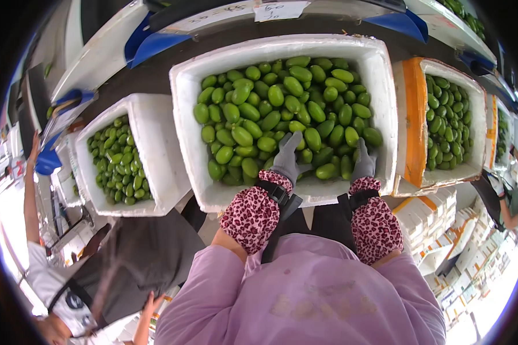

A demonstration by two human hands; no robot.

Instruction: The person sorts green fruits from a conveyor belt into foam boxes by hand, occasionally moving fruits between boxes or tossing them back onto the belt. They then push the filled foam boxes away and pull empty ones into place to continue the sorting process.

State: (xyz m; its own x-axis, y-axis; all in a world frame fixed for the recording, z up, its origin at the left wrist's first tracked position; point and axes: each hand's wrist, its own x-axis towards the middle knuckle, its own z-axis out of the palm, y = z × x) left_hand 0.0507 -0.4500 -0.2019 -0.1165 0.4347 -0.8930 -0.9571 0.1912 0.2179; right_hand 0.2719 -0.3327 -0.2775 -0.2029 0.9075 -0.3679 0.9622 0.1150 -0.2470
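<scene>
A white foam box [185, 109] stands right in front of me, filled with many smooth green oval fruits [242, 136]. My left hand [286, 157], in a grey glove, rests on the fruits near the box's near wall. Its fingers stretch forward and its thumb stands apart toward the right. Further right, my right hand [363, 162], gloved the same way, lies among the fruits by the near right corner, fingers stretched out. No fruit shows gripped in either hand. Leopard-print cuffs with black straps cover both wrists.
Another foam box of green fruits [155, 132] is at the left, and one with orange tape [413, 121] at the right. Blue chutes [149, 45] hang from a machine beyond. A co-worker in a dark apron [138, 264] is close on my left. White boxes [426, 218] are stacked behind right.
</scene>
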